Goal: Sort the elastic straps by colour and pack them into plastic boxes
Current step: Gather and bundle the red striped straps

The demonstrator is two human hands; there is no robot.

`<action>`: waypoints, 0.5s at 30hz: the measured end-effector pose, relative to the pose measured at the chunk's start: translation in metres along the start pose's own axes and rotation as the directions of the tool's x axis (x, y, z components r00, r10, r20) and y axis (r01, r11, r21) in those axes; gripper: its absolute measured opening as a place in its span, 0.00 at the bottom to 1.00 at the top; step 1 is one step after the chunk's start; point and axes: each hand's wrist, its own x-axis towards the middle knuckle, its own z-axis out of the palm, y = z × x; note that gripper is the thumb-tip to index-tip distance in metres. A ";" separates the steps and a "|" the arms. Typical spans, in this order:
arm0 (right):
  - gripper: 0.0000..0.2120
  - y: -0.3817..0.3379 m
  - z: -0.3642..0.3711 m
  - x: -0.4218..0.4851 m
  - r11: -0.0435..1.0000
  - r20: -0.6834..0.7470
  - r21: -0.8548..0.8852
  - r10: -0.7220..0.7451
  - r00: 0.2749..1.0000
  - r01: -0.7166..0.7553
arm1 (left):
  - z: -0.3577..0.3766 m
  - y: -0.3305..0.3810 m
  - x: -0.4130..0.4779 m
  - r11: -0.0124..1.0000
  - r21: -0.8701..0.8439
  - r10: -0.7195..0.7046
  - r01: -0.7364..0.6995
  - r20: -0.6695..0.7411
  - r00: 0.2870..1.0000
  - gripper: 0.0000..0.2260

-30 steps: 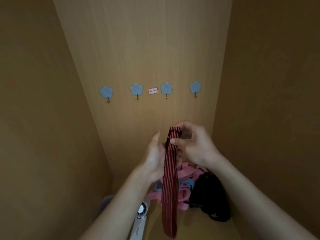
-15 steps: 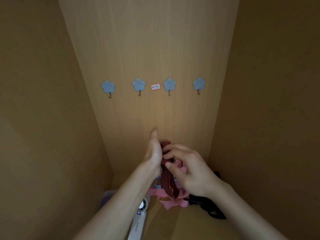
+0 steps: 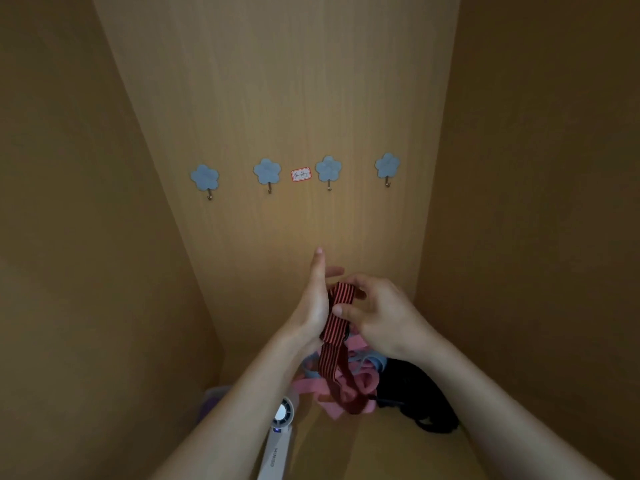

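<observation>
The right hand [image 3: 381, 317] has its grip closed on the striped strap [image 3: 337, 323], thumb and fingers pinching it up in front of the cupboard's back wall [image 3: 277, 98]. The left hand [image 3: 313, 306] stands edge-on with fingers straight, its grip released, the strap lying against its palm; its thumb is hidden. The strap's tail hangs into the pile of pink and blue straps [image 3: 363, 379] on the cupboard floor, beside a black heap [image 3: 415, 389] too dark to make out. A white fan [image 3: 278, 441] is partly covered by the left forearm.
</observation>
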 end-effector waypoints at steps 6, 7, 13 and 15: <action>0.15 -0.003 0.008 -0.001 0.995 -0.068 -0.096 -0.016 0.998 0.010 | -0.013 -0.006 0.001 0.986 -0.051 -0.157 0.162 0.080 0.984 0.36; 0.15 -0.003 0.009 0.000 0.995 -0.095 -0.092 -0.043 0.995 0.034 | -0.014 -0.007 0.001 0.984 -0.055 -0.162 0.168 0.088 0.983 0.36; 0.17 0.002 0.016 -0.005 0.879 -0.053 -0.303 -0.402 0.914 0.369 | -0.015 -0.007 0.000 0.866 -0.398 -0.282 0.302 0.108 0.953 0.33; 0.18 0.003 0.019 -0.007 0.789 0.000 -0.398 -0.510 0.860 0.468 | -0.017 -0.001 0.000 0.811 -0.470 -0.333 0.348 0.119 0.935 0.31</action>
